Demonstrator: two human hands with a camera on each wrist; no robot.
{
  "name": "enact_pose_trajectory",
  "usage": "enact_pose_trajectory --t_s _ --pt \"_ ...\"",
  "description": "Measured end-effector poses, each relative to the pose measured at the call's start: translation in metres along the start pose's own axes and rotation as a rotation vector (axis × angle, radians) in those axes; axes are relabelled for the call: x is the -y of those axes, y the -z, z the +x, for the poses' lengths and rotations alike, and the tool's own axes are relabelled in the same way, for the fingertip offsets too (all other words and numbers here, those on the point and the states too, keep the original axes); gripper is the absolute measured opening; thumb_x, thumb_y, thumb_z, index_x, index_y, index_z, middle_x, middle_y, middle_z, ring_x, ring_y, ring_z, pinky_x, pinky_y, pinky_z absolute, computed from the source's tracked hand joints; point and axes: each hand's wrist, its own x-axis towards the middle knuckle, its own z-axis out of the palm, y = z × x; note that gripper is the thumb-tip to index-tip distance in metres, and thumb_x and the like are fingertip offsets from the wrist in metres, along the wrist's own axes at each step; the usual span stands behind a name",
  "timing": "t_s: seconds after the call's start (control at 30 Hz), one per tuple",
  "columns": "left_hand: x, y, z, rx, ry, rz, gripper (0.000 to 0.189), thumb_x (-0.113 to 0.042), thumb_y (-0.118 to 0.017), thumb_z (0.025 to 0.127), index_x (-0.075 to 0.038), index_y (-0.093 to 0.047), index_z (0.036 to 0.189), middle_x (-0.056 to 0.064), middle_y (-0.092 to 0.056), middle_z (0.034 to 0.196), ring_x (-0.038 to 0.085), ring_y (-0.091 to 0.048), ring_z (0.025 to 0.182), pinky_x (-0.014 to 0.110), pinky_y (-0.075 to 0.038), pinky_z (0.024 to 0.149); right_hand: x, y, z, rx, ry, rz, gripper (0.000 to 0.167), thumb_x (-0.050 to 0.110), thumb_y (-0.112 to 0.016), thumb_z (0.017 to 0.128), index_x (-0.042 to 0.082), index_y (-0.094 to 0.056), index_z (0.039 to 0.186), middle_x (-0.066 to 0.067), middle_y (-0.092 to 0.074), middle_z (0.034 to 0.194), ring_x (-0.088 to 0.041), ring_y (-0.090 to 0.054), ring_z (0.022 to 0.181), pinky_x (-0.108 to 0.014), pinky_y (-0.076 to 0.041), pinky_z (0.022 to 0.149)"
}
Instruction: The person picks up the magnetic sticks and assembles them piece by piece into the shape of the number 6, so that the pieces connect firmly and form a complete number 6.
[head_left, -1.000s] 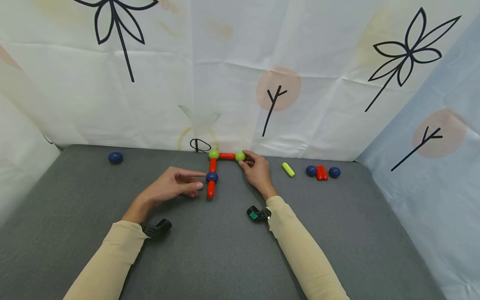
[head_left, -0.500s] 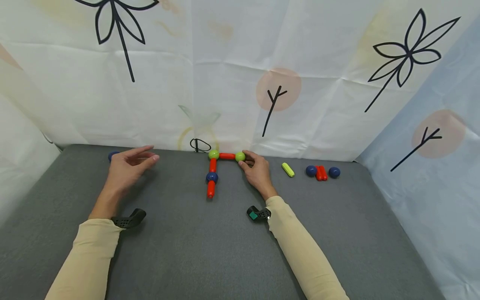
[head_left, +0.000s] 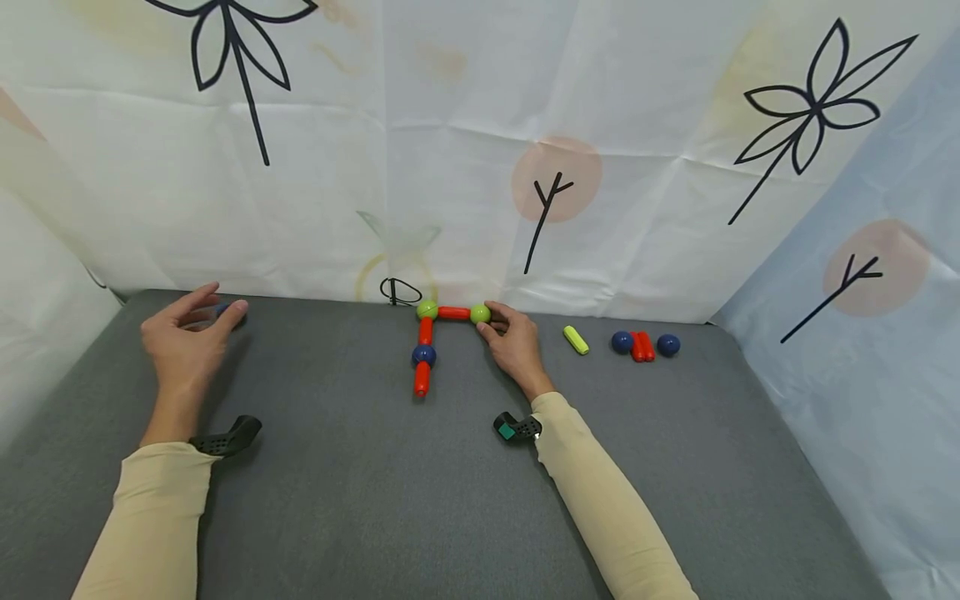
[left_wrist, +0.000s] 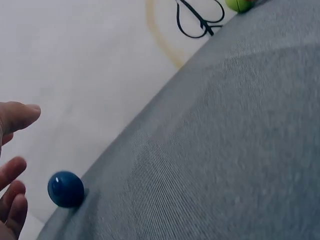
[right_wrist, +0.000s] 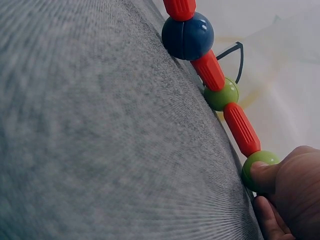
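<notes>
My left hand (head_left: 186, 337) is at the far left of the grey table, thumb and fingers spread around a dark blue ball (left_wrist: 66, 189). In the left wrist view the ball rests on the cloth with a gap to the fingertips; in the head view the thumb partly hides it. My right hand (head_left: 517, 346) pinches a green ball (right_wrist: 256, 162) at the right end of a joined chain. From there a red rod (head_left: 454, 312) runs to a second green ball (head_left: 427, 311), then another red rod (head_left: 426, 331), a blue ball (head_left: 423, 356) and a last red rod (head_left: 422, 380) follow.
Right of my right hand lie a yellow-green rod (head_left: 576, 340), a blue ball (head_left: 622, 342), two red rods (head_left: 642, 347) side by side and another blue ball (head_left: 668, 345). A white printed cloth (head_left: 465, 183) stands along the table's back edge.
My left hand has moved from beside the chain's blue ball leftward to the lone blue ball. My right hand keeps its pinch on the green ball, and the chain lies as before.
</notes>
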Motion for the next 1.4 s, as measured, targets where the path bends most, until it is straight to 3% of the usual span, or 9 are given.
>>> enact_pose_trajectory --t_s 0.13,0.27,0.33,0.5,0.87,1.17,1.4 --pt "0.003 0.002 0.0 0.033 0.089 0.114 0.056 -0.032 -0.078 0.089 -0.021 -0.062 0.142 0.005 -0.061 0.137 0.015 -0.051 0.115 0.023 -0.039 0.087 0.0 0.0 0.0 0.003 -0.007 0.001 0.041 0.005 -0.074 0.094 0.0 -0.065 0.134 -0.019 -0.068 0.123 -0.028 -0.07 0.107 -0.038 -0.055 0.09" --pt "0.009 0.003 0.003 0.125 0.163 0.184 0.066 -0.037 -0.074 0.092 -0.024 -0.049 0.152 0.009 -0.047 0.154 0.029 -0.044 0.135 0.041 -0.038 0.106 0.0 0.0 0.0 0.006 -0.013 0.007 0.041 0.005 -0.073 0.094 0.001 -0.065 0.134 -0.019 -0.068 0.124 -0.028 -0.07 0.107 -0.038 -0.055 0.09" --pt "0.013 0.003 0.004 0.171 0.167 0.203 0.068 -0.038 -0.071 0.094 -0.023 -0.045 0.155 0.012 -0.045 0.156 0.034 -0.043 0.137 0.051 -0.035 0.11 0.0 0.0 0.001 0.006 -0.012 0.009 0.041 0.005 -0.073 0.094 0.0 -0.065 0.134 -0.019 -0.068 0.124 -0.028 -0.07 0.107 -0.039 -0.055 0.09" --pt "0.022 0.003 0.004 0.239 0.133 0.224 0.068 -0.036 -0.067 0.098 -0.017 -0.04 0.157 0.02 -0.045 0.153 0.04 -0.044 0.137 0.057 -0.034 0.11 0.0 0.0 0.001 0.005 -0.01 0.008 0.041 0.006 -0.073 0.094 0.0 -0.065 0.134 -0.019 -0.069 0.123 -0.028 -0.07 0.107 -0.039 -0.055 0.09" --pt "0.027 -0.001 0.003 0.211 0.049 0.241 0.056 -0.022 -0.068 0.098 -0.011 -0.051 0.15 0.023 -0.05 0.148 0.04 -0.043 0.139 0.055 -0.029 0.114 0.001 0.0 0.0 0.001 -0.013 0.0 0.042 0.005 -0.074 0.093 0.0 -0.065 0.134 -0.019 -0.068 0.124 -0.028 -0.07 0.107 -0.038 -0.055 0.09" --pt "0.026 -0.003 0.0 0.169 0.041 0.23 0.051 -0.017 -0.07 0.097 -0.004 -0.057 0.144 0.026 -0.056 0.14 0.042 -0.049 0.131 0.056 -0.031 0.109 0.0 0.0 0.0 0.001 -0.014 -0.001 0.041 0.006 -0.074 0.093 0.001 -0.065 0.133 -0.019 -0.068 0.125 -0.028 -0.07 0.107 -0.038 -0.055 0.09" --pt "0.026 -0.003 -0.002 0.182 0.039 0.229 0.051 -0.017 -0.072 0.096 -0.002 -0.057 0.143 0.028 -0.056 0.139 0.042 -0.048 0.133 0.056 -0.03 0.111 -0.001 -0.001 0.0 0.0 -0.01 0.0 0.041 0.006 -0.074 0.094 0.001 -0.065 0.133 -0.019 -0.068 0.125 -0.028 -0.07 0.108 -0.038 -0.055 0.09"
